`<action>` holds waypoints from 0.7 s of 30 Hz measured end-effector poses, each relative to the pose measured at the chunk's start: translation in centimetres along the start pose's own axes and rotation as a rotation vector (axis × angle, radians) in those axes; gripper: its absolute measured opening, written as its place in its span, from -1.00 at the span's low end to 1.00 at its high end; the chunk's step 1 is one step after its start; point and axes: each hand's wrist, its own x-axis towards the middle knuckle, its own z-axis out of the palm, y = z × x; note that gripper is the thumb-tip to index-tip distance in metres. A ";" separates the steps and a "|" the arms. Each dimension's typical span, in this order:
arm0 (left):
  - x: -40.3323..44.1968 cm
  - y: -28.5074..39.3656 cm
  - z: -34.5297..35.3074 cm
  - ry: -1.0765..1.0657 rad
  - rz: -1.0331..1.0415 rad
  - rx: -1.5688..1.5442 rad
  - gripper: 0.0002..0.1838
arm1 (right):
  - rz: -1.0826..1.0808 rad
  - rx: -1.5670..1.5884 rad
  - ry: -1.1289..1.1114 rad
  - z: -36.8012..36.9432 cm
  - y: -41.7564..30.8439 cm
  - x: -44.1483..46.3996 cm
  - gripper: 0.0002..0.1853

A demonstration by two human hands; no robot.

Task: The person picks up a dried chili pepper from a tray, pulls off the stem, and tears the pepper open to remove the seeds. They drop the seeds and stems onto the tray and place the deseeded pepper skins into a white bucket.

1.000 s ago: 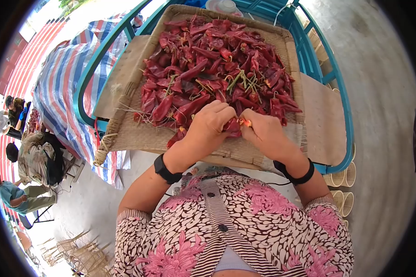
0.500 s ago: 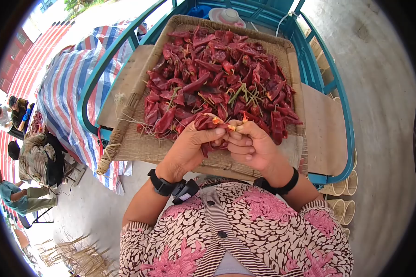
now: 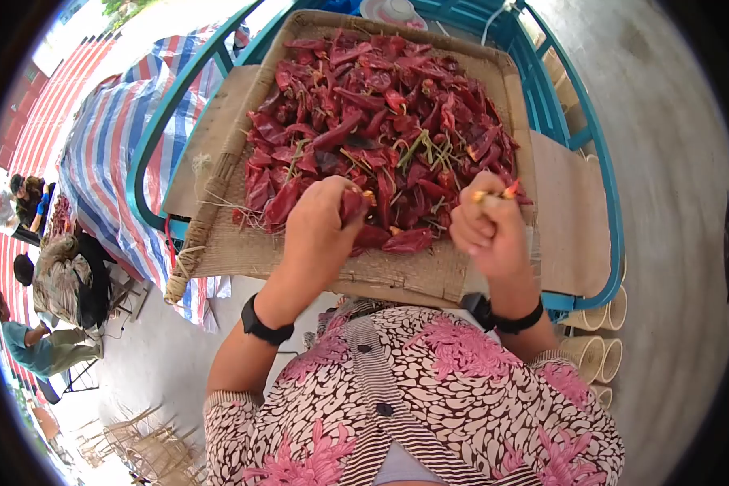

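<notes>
A heap of dried red chili peppers (image 3: 381, 113) covers most of a woven tray (image 3: 300, 266) in front of me. At the heap's near edge, my left hand (image 3: 317, 227) is closed around a dried red chili (image 3: 353, 206), most of which its fingers hide. My right hand (image 3: 490, 231) is raised at the right of the heap, fingers curled in a pinch. Small chili stems (image 3: 494, 196) with yellow-orange ends stick out between its thumb and forefinger. Loose green stems (image 3: 423, 152) lie on top of the heap.
The tray rests on a teal metal cart (image 3: 591, 162) with side rails and flat boards (image 3: 571, 219). A pale hat (image 3: 398, 11) lies behind. Striped tarpaulin (image 3: 130, 146) covers something at left, near several people (image 3: 36, 344). Wicker baskets (image 3: 587, 356) stand at lower right.
My hands, together over the near edge before, are now apart. The right has moved right with the chili stems; the left has shifted left and up with the chili.
</notes>
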 end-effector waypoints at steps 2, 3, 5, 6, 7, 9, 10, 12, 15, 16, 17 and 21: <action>-0.6 1.5 0.6 -0.072 0.071 -0.187 -0.69 | 0.009 0.072 -0.054 -1.3 -0.5 -1.8 -0.84; -0.6 1.7 1.5 -0.128 0.024 -0.192 -0.67 | 0.027 0.114 -0.088 -2.2 -0.2 -2.3 -0.81; -0.8 1.0 4.0 -0.244 0.064 -0.002 -0.67 | 0.069 0.276 -0.126 -3.8 0.4 -3.4 -0.74; -1.0 0.9 5.1 -0.296 0.108 0.075 -0.68 | 0.040 0.264 -0.094 -4.2 0.7 -3.9 -0.75; -1.1 1.1 6.1 -0.324 0.103 0.087 -0.69 | 0.013 0.253 -0.062 -4.4 1.1 -4.5 -0.76; -1.3 0.6 8.1 -0.331 0.201 0.108 -0.68 | -0.025 0.233 0.045 -4.7 1.6 -5.2 -0.78; -1.3 0.5 8.9 -0.333 0.253 0.121 -0.68 | -0.038 0.223 0.121 -4.8 1.7 -5.5 -0.80; -1.4 0.1 10.1 -0.400 0.308 0.196 -0.67 | -0.027 0.210 0.219 -5.6 2.1 -6.1 -0.84; -1.6 -0.4 11.3 -0.429 0.355 0.279 -0.65 | 0.046 0.169 0.248 -7.7 2.9 -6.9 -0.90; -1.5 -0.5 11.1 -0.413 0.345 0.273 -0.65 | 0.071 0.140 0.236 -7.8 3.1 -7.2 -0.92; -1.5 -0.5 11.0 -0.395 0.335 0.266 -0.64 | 0.097 0.109 0.224 -7.9 3.1 -7.4 -0.94; -0.6 1.2 8.0 -0.352 0.099 -0.019 -0.58 | 0.274 0.075 0.284 -7.6 3.0 -7.8 -0.92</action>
